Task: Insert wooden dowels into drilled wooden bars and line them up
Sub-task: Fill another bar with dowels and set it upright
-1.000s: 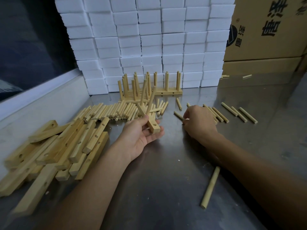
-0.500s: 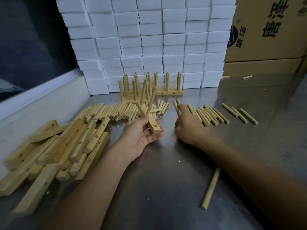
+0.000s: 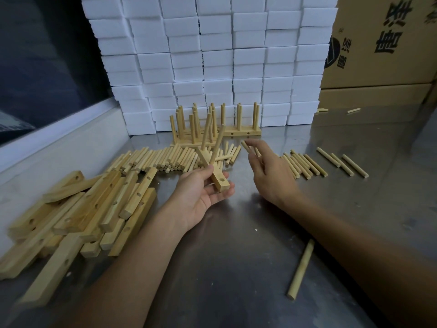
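My left hand (image 3: 201, 195) grips a short drilled wooden bar (image 3: 218, 179) above the steel table; two dowels stand in it and one hole near its end shows empty. Just right of it, my right hand (image 3: 269, 171) is raised off the table and pinches a dowel (image 3: 246, 146) between its fingertips. Loose dowels lie in a long row (image 3: 165, 159) behind my left hand, and another group (image 3: 305, 164) sits right of my right hand. Drilled bars are heaped (image 3: 94, 209) at the left. Finished bars with upright dowels (image 3: 212, 129) stand lined up at the back.
White foam blocks (image 3: 212, 55) are stacked as a wall behind the finished bars, and cardboard boxes (image 3: 383, 43) stand at the back right. One long dowel (image 3: 301, 268) lies alone near the front right. A raised ledge (image 3: 59, 143) borders the steel table on the left.
My right hand moved left from the loose dowels, picked one up and lifted it off the table toward the bar. My left hand kept holding the bar.
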### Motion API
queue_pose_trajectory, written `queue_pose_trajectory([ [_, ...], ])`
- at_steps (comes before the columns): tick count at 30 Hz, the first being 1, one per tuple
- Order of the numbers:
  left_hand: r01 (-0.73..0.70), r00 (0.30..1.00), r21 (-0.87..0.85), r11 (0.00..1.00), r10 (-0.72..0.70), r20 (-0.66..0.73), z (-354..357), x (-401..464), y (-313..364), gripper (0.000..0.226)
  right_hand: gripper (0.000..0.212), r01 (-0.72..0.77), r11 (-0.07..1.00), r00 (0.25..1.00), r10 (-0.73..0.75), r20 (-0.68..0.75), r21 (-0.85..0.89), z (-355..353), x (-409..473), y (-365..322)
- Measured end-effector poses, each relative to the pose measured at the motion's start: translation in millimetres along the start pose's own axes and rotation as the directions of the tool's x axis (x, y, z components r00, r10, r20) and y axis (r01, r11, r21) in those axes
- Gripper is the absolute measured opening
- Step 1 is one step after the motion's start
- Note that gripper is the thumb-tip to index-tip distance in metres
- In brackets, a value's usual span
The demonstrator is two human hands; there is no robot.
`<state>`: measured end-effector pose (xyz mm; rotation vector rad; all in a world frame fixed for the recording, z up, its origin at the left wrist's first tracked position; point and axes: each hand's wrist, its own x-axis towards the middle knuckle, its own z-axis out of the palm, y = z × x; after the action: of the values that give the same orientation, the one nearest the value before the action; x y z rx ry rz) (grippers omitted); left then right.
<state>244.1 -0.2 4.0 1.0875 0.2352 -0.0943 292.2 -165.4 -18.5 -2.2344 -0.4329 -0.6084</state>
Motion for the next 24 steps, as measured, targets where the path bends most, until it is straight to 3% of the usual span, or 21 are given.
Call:
queue_pose_trajectory([
  [3,0.002,1.0,0.001,1.0,-0.002,0.004,-0.7,0.2,-0.2,0.026,0.019,0.022,0.997,0.999,-0.018,-0.047,0.07,-2.2,-1.0,-5.8],
  [6,0.002,1.0,-0.005,1.0,-0.002,0.004,-1.2,0.4,-0.1,0.026,0.008,-0.019,0.952,0.991,0.059,-0.123,0.305,-4.7,-0.8,-14.2],
  [8,0.001,1.0,-0.007,1.0,-0.001,0.006,-1.5,0.2,0.1,0.026,0.007,-0.094,0.857,0.982,0.165,-0.096,0.506,-8.1,1.2,-20.7],
  [11,-0.005,1.0,-0.016,1.0,0.005,0.007,-1.9,0.0,0.4,0.026,0.015,-0.225,0.674,0.963,0.262,0.058,0.703,-12.3,2.6,-27.1],
  [17,-0.015,1.0,-0.022,1.0,0.015,0.02,-1.6,0.0,0.0,0.03,0.031,-0.335,0.679,0.94,0.196,0.279,0.653,-10.7,-0.6,-25.0],
  [24,-0.032,0.999,-0.011,0.999,0.032,0.035,-3.1,1.4,-1.4,0.027,0.018,-0.177,0.838,0.972,0.065,0.227,0.517,-12.2,-2.1,-29.9],
])
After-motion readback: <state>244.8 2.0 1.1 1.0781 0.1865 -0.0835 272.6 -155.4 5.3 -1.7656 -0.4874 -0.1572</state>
